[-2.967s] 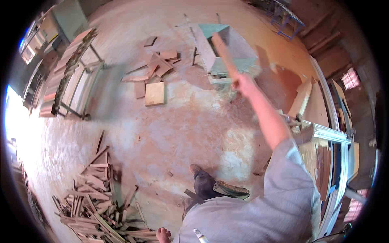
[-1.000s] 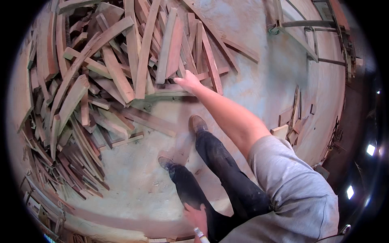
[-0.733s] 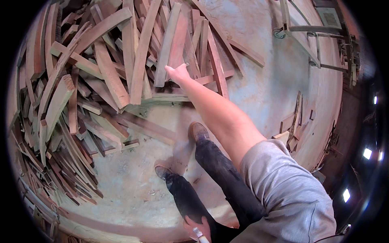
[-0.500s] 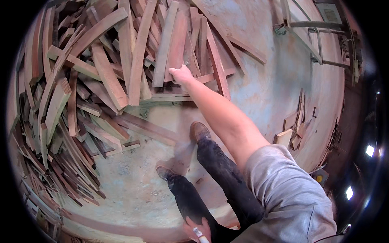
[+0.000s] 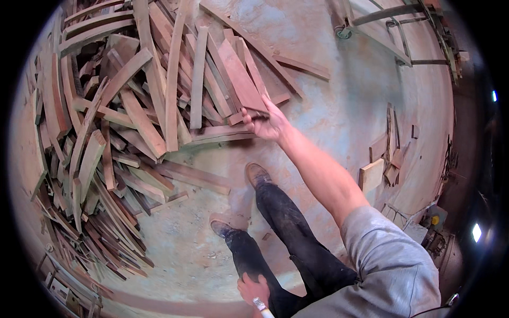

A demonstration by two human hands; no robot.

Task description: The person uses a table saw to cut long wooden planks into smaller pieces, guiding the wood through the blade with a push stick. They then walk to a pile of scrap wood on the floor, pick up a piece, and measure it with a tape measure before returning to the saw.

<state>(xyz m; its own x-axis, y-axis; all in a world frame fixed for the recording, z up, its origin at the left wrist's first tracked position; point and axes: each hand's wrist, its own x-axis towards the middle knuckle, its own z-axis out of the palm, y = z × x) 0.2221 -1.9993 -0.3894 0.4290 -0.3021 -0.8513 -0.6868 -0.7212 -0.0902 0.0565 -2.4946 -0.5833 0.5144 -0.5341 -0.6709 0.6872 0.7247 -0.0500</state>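
Note:
My right hand (image 5: 269,123) is palm up at the near end of a flat reddish wooden board (image 5: 241,76), its fingers curled around that end. The board slants away to the far left over the loose pile. A narrower grey-brown plank (image 5: 199,77) lies to its left. Behind and beneath my hand, a thicker beam (image 5: 217,134) runs crosswise at the pile's near edge. My left hand (image 5: 254,289) rests on my dark trouser leg near the knee, fingers spread and holding nothing.
A large heap of wooden slats (image 5: 95,153) fills the left side. Several offcuts (image 5: 391,153) and a pale block (image 5: 371,175) lie on the floor at right. A wheeled metal frame (image 5: 382,40) stands at far right. My shoes (image 5: 258,175) are just in front of the pile.
My right hand has shifted right and turned palm up, swinging the board's near end rightward with it. The left hand remains on my leg. The view has shifted slightly.

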